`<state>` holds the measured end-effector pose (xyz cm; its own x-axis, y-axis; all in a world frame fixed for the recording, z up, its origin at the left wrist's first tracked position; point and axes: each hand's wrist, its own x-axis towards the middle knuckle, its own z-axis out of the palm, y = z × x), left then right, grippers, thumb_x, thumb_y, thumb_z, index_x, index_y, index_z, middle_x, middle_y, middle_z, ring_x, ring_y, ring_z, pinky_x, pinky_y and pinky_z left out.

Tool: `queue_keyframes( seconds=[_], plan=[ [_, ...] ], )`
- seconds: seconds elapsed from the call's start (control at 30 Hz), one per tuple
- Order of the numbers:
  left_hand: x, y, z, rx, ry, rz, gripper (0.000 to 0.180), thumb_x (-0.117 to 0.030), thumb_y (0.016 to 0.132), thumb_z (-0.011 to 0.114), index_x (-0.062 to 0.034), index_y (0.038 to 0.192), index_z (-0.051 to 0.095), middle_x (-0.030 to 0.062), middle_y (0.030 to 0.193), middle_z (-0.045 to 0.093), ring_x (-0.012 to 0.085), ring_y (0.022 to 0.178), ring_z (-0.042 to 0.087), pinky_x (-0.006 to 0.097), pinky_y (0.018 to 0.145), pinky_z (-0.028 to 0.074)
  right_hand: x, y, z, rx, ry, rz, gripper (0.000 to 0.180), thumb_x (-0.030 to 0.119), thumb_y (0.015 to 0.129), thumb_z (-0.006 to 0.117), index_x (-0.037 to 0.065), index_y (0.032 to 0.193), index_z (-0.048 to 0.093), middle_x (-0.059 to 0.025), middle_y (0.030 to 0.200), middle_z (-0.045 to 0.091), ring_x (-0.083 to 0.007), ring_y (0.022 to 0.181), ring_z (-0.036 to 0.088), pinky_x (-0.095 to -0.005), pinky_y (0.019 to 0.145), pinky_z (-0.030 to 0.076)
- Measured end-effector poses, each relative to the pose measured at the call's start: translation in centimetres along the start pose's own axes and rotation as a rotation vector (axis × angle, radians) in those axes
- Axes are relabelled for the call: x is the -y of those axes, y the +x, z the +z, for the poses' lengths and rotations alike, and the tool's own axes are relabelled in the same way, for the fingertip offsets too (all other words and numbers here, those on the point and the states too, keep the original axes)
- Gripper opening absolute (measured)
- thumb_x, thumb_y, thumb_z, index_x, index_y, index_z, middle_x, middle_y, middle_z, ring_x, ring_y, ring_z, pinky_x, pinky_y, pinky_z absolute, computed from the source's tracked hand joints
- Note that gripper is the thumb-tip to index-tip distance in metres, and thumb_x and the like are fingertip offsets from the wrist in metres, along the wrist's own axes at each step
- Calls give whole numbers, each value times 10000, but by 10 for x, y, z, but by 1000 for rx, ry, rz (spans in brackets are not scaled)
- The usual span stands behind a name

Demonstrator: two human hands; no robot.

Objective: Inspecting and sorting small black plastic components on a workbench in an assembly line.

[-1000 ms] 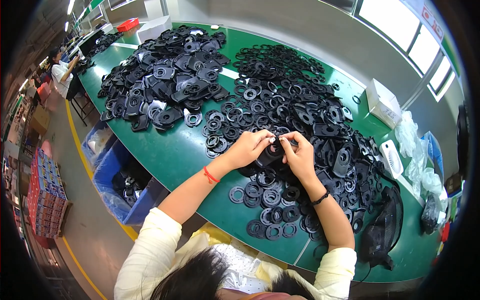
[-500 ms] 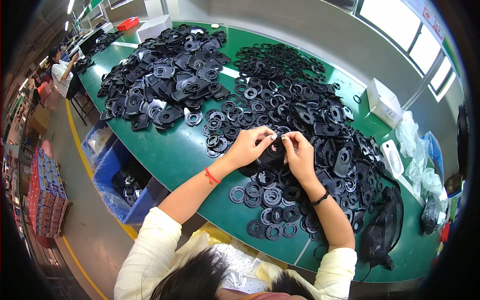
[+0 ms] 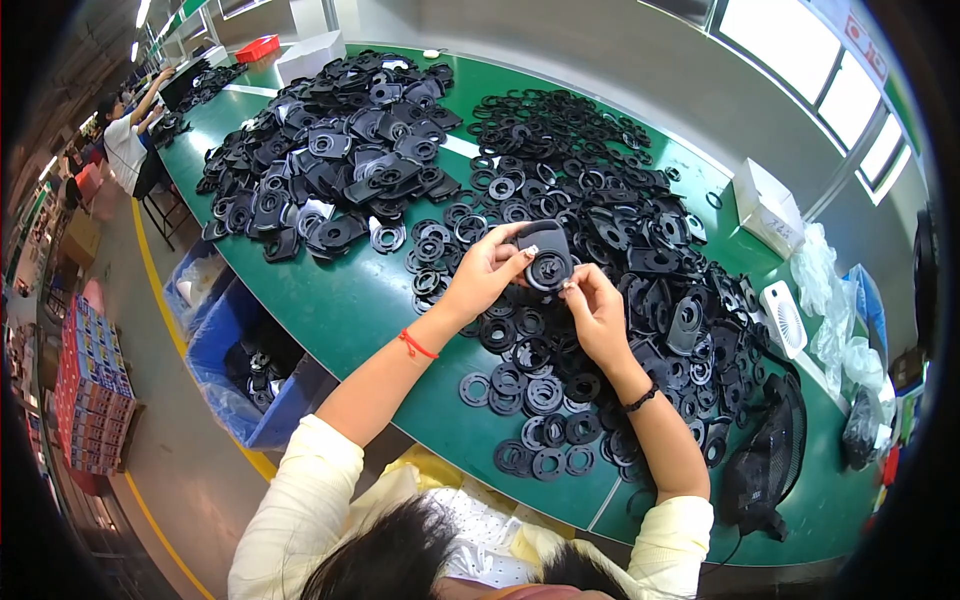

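Between my hands is a black plastic housing [image 3: 546, 243] with a rounded end and a round ring-shaped opening, raised above the piled parts. My left hand [image 3: 490, 270] grips its left side, the thumb lying on its face beside the ring. My right hand [image 3: 596, 308] pinches its lower right edge with thumb and fingertips. Loose black rings [image 3: 545, 393] lie flat on the green table below my hands. A heap of rings and plates [image 3: 610, 230] spreads behind and to the right of them.
A large pile of black housings [image 3: 330, 150] covers the table's left part. Blue lined bins [image 3: 240, 365] stand beside the left edge. To the right are a white box [image 3: 767, 205], a white fan [image 3: 784, 318] and a black mesh bag [image 3: 768, 455]. Another person [image 3: 125, 150] works far left.
The housing has turned so its rounded end points up and away, its ringed face showing. My left hand has shifted to its side; my right hand has moved slightly lower along its edge.
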<state>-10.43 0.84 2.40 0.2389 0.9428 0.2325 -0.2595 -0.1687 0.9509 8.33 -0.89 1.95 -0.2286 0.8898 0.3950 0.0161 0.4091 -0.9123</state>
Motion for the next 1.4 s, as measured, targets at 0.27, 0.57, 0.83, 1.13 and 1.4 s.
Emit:
queue_keyframes(
  seconds=[0.27, 0.57, 0.83, 1.13, 1.4],
  plan=[
    [5, 0, -1, 105, 76, 42, 367, -109, 944, 514, -7, 1287, 436, 30, 974, 612, 81, 881, 576, 233, 807, 465, 5, 1, 5, 44, -206, -77, 122, 101, 861, 594, -21, 854, 598, -55, 770, 556, -114, 634, 478, -249, 578, 389],
    [-3, -7, 11, 75, 491, 202, 320, -92, 890, 573, -46, 1198, 499, 41, 672, 553, 89, 610, 524, 253, 585, 443, 0, -1, -1, 1, -257, -32, 169, 115, 873, 567, -26, 938, 634, -57, 725, 573, -108, 559, 464, -254, 508, 359],
    [-1, -5, 12, 55, 428, 210, 351, -103, 896, 577, -64, 1236, 501, 15, 681, 564, 56, 619, 516, 230, 579, 437, 1, 1, 0, -29, -269, -93, 162, 111, 875, 571, -11, 963, 629, -52, 694, 534, -113, 556, 457, -258, 504, 355],
    [12, 3, 1, 174, 79, 85, 169, -175, 964, 507, -17, 1020, 527, 2, 922, 578, 35, 820, 519, 207, 747, 437, -6, 1, -3, -111, -160, 18, 148, 116, 892, 593, -27, 925, 600, -21, 784, 523, -70, 631, 503, -213, 555, 402],
    [1, -3, 3, 26, 436, 84, 204, -206, 968, 492, -17, 933, 562, -23, 729, 561, 31, 682, 483, 201, 616, 399, 3, 2, 2, -53, 28, 22, 513, 49, 870, 613, 25, 1297, 330, -101, 1069, 495, -137, 903, 605, -222, 720, 494]
  ],
)
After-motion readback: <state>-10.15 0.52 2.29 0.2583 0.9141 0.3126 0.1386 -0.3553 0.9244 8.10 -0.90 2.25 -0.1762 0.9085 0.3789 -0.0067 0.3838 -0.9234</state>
